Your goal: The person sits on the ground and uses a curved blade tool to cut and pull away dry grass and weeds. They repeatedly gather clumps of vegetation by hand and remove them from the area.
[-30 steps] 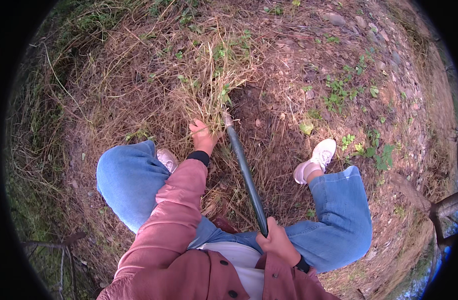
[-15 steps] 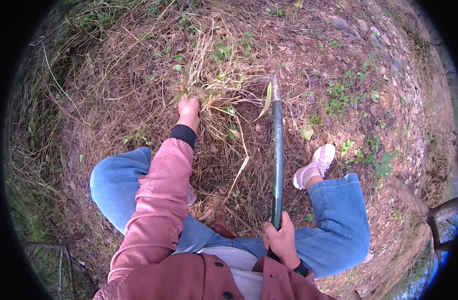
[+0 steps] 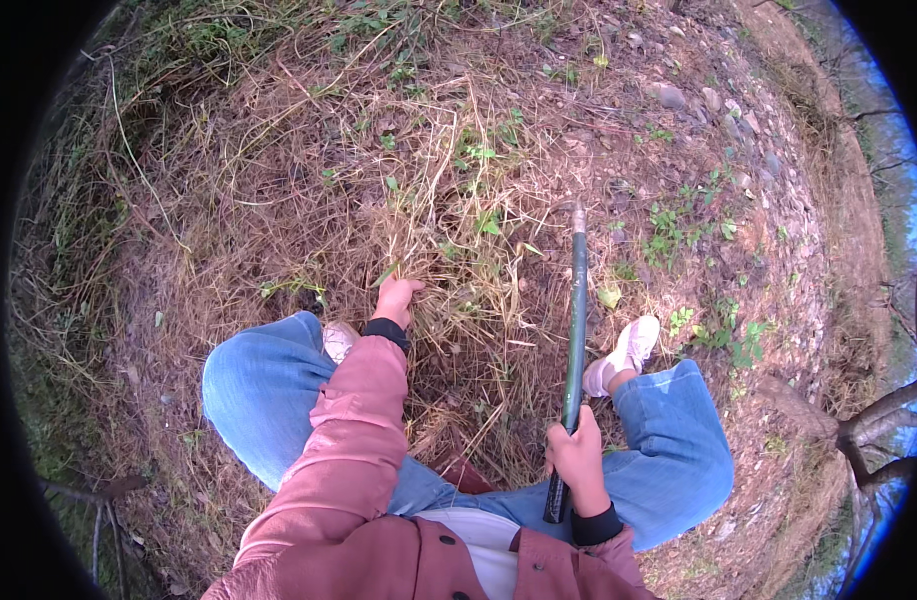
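Note:
My left hand (image 3: 397, 300), at the end of a pink sleeve, is closed on a clump of dry grass (image 3: 434, 245) in front of my left knee; some of its fingers are hidden in the stalks. In my right hand (image 3: 577, 460) is the lower part of a sickle (image 3: 577, 310) with a long dark green tubular handle. Its handle points away from me, and the metal head lies low at the right side of the grass. Little of the blade shows among the straw.
My bent legs in jeans spread to both sides, with a pale shoe (image 3: 624, 355) at the right and another shoe (image 3: 340, 340) by the left knee. Green weeds (image 3: 734, 335) grow at the right. Stones (image 3: 669, 96) lie far right; bare branches (image 3: 859, 435) stand at the right edge.
My left hand has come nearer to me and slightly right, still at the grass. The sickle's head has come nearer and right, its blade now less visible. The view has shifted a little.

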